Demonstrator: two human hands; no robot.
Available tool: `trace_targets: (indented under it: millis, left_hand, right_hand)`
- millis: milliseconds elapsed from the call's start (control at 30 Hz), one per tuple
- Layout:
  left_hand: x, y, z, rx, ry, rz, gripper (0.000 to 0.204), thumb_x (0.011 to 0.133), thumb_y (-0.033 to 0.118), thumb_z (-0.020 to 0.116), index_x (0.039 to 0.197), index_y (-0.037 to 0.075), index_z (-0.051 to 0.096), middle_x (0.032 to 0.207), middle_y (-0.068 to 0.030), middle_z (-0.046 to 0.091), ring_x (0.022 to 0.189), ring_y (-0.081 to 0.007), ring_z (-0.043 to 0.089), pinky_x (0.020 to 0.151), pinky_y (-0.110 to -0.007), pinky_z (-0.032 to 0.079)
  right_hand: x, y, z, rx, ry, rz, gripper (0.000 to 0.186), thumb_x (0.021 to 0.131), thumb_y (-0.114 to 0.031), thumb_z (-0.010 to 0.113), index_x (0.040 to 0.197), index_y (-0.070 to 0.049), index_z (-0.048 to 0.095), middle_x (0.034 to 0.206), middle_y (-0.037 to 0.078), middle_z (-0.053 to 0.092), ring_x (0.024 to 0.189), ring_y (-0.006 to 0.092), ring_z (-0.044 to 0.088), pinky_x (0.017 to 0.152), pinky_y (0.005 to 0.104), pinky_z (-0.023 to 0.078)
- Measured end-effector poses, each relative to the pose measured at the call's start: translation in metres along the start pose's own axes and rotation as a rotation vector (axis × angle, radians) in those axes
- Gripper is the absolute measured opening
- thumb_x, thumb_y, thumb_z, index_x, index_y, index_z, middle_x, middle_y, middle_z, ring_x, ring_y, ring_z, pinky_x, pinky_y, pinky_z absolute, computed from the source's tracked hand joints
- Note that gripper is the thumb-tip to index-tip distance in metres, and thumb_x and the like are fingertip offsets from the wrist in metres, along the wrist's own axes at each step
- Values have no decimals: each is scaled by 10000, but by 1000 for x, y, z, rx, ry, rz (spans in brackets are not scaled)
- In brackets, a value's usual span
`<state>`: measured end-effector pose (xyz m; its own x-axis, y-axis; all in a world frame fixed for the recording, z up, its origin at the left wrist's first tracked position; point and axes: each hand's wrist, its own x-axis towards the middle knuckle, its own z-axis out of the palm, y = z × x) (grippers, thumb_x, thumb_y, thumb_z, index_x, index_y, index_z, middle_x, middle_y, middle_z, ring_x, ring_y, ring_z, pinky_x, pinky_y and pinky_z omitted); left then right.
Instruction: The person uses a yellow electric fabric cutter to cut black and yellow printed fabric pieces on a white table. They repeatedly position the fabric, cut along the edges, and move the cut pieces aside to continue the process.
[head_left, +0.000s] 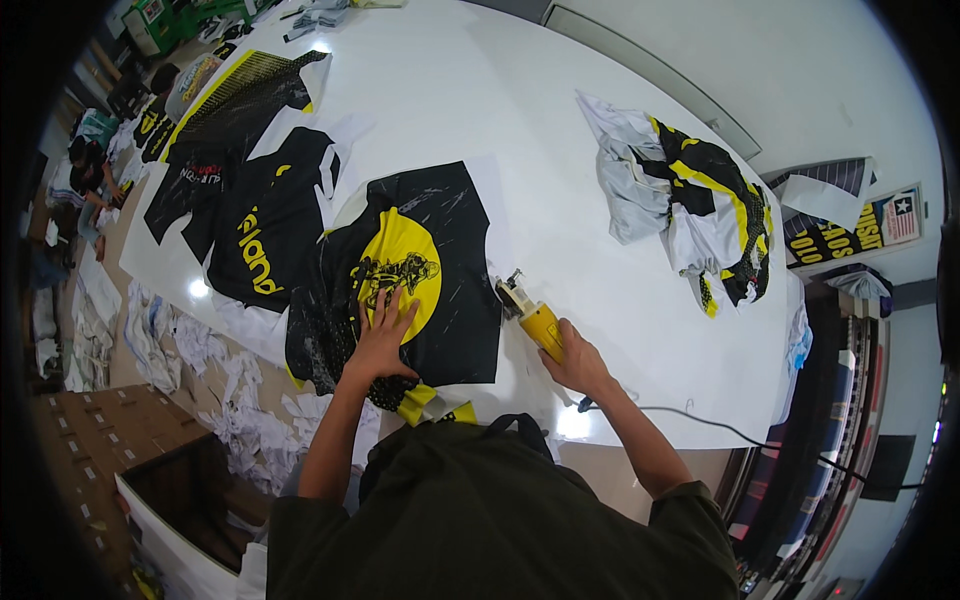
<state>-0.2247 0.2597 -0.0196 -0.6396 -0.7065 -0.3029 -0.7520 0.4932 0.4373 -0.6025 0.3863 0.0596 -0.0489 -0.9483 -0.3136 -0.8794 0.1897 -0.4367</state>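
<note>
My left hand (390, 342) lies with fingers spread on a black fabric panel (450, 340) printed with a yellow circle and a figure. My right hand (574, 360) grips a yellow corded electric cutter (536, 322), whose metal head is at the panel's right edge, over pale sheet underneath. A yellow and dotted fabric strip (420, 405) hangs at the panel's lower edge, below my left hand. More black panels with yellow print (260, 215) lie to the left, partly over white sheets.
The white table (460, 100) bears a crumpled black, yellow and white fabric pile (730, 210) at right. The cord (700, 417) runs rightward. A person (90, 175) works at far left. Scraps (230, 400) and cardboard boxes (80, 470) are at lower left, fabric rolls (820, 400) at right.
</note>
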Motion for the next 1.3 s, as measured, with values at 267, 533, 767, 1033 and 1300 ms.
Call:
trace_targets:
  millis: [267, 533, 767, 1033, 1300]
  left_hand:
    - [-1, -2, 2, -2, 13, 8, 1507, 433, 509, 999, 1683, 208, 211, 1748, -201, 40, 1602, -478, -25, 1214, -761, 14]
    - [0, -5, 7, 25, 48, 16, 1489, 433, 547, 991, 1675, 217, 239, 1740, -199, 85, 1599, -487, 8, 1207, -778, 35]
    - [2, -2, -1, 40, 2, 10, 1477, 463, 579, 987, 1676, 207, 232, 1743, -200, 73, 1598, -487, 5, 1209, -773, 31]
    - [4, -2, 0, 46, -31, -8, 1473, 470, 579, 987, 1674, 189, 232, 1735, -222, 73, 1587, -515, 23, 1165, -822, 65]
    - [2, 0, -9, -4, -58, -23, 1433, 493, 520, 1003, 1668, 201, 248, 1744, -195, 61, 1593, -499, 13, 1177, -819, 46]
  right_hand:
    - [5, -21, 13, 19, 73, 50, 525, 948, -283, 699, 1260, 14, 401, 1102, 323, 639, 897, 522, 684, 752, 566, 574]
    - [26, -60, 29, 56, 144, 178, 532, 950, -287, 702, 1248, 30, 395, 1057, 355, 644, 894, 550, 676, 760, 587, 569]
    - [57, -85, 36, 77, 213, 254, 555, 956, -307, 699, 1242, 59, 395, 1007, 386, 664, 923, 557, 681, 800, 578, 566]
    - [95, -113, 38, 112, 253, 380, 542, 956, -317, 690, 1206, 67, 400, 1002, 402, 673, 919, 553, 698, 807, 583, 576]
    - [133, -132, 47, 102, 368, 446, 582, 938, -344, 702, 1188, 85, 399, 1027, 429, 667, 931, 572, 696, 830, 567, 587]
